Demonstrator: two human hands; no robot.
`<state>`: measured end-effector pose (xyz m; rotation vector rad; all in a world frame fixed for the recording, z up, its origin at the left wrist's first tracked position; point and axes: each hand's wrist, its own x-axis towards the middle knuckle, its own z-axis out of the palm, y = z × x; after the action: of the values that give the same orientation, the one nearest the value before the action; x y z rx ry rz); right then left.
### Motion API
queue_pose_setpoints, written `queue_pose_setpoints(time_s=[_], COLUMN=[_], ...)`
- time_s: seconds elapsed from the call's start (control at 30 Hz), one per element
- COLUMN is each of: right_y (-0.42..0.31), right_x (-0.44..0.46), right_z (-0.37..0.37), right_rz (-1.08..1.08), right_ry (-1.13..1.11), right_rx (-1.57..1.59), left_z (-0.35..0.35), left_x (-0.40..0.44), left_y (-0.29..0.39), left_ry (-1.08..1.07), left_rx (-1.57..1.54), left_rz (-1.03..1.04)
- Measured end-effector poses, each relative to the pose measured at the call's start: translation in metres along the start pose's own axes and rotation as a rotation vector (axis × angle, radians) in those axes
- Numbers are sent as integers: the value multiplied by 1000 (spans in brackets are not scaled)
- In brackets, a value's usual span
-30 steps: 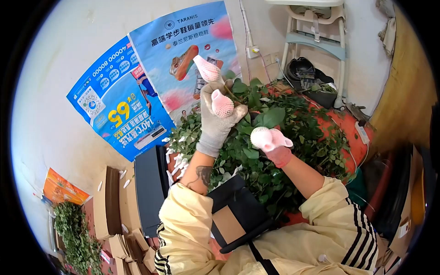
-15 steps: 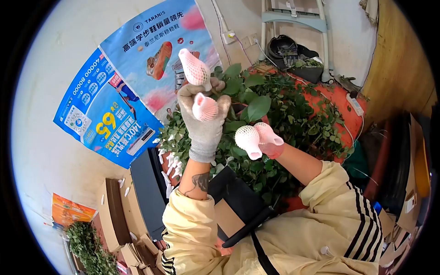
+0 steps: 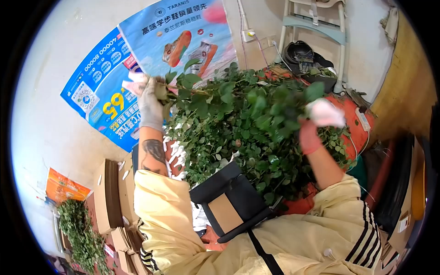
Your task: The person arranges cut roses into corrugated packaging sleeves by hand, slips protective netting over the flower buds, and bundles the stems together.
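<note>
My left hand (image 3: 150,103), in a pale work glove, is held out at the left, closed round leafy flower stems (image 3: 195,91) that stretch rightward. Pink foam-net sleeves (image 3: 134,83) stick out past its fingers; they cover the flower heads. My right hand (image 3: 310,136), in a pink glove, is raised at the right, closed just below the netted flower heads (image 3: 326,113), which are smeared by motion. Blurred leaves trail left from it. Beneath both hands lies a large heap of green leafy stems (image 3: 229,133).
A black box-like holder with a cardboard panel (image 3: 224,213) sits at my waist. White foam sleeves (image 3: 176,153) lie left of the heap. Cardboard boxes (image 3: 107,197) stand lower left. A step-ladder-like frame (image 3: 316,27), a black bag (image 3: 300,55) and a power strip (image 3: 362,120) are at the back right.
My hands have moved apart: the left went left, the right went right and up, each with netted flowers. The view has shifted slightly, and more of the leafy heap shows.
</note>
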<state>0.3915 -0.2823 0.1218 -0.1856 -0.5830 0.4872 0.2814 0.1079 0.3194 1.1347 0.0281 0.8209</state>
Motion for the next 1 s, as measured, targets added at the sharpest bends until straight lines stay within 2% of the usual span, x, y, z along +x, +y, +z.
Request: queue_pose_setpoints(time_s=[0.07, 0.13, 0.17, 0.27, 0.3, 0.33, 0.37, 0.4, 0.43, 0.5, 0.53, 0.6, 0.63, 0.7, 0.77, 0.8, 0.83, 0.87, 0.9, 0.93, 0.97, 1.0], right_y=[-47, -84, -98, -157, -170, -190, -211, -224, -241, -232, -226, -168, -146, -115, -121, -119, -120, -149, -173, -196, -239, -260], right_x=[13, 22, 24, 36, 39, 44, 48, 45, 46, 45, 41, 26, 22, 39, 54, 62, 70, 85, 94, 103, 122, 121], right_z=[17, 80, 70, 26, 32, 31, 28, 32, 23, 7, -1, 31, 32, 40, 23, 48, 71, 53, 54, 56, 40, 41], right_rz=[-361, 117, -55, -240, -302, -270, -239, -226, -411, -387, -371, -243, -140, 141, 235, 243, 252, 256, 141, 44, 186, -2], right_ry=[508, 297, 111, 25, 89, 18, -47, -136, -71, -83, -91, 63, 333, 298, 225, 395, 563, 400, 298, 185, -189, -282], right_rx=[-1085, -616, -954, -960, -983, -814, -642, -642, -1240, -1136, -1029, -685, -645, -869, -1446, -1291, -1129, -990, -858, -713, -548, -982], left_z=[-44, -91, -113, -120, -118, -136, -141, -153, -164, -166, -136, -131, -130, -115, -105, -111, -116, -121, -129, -145, -168, -178], left_x=[-4, 3, 6, -3, -6, 7, 4, 12, 21, 16, -6, -5, -3, -18, -32, -32, -34, -36, -38, -36, -28, -25], left_y=[6, -8, -18, -14, -11, -12, 2, 15, 26, 46, 63, 37, 23, -9, -22, -22, -17, -8, -3, -2, -4, -1], left_ry=[57, 111, 161, 233, 249, 242, 128, 192, 256, 268, 213, 150, 90, -7, -11, -54, -58, -66, -70, -103, 0, 109], left_rx=[77, 100, 38, -134, -226, -255, -353, -358, -363, -363, -380, -368, -352, -143, -112, -57, -53, -119, -191, -115, -115, -156], left_rz=[-167, -237, -218, -146, -100, 9, -11, 21, 50, 234, 213, 188, 179, -18, -253, -353, -364, -439, -515, -377, -323, -265])
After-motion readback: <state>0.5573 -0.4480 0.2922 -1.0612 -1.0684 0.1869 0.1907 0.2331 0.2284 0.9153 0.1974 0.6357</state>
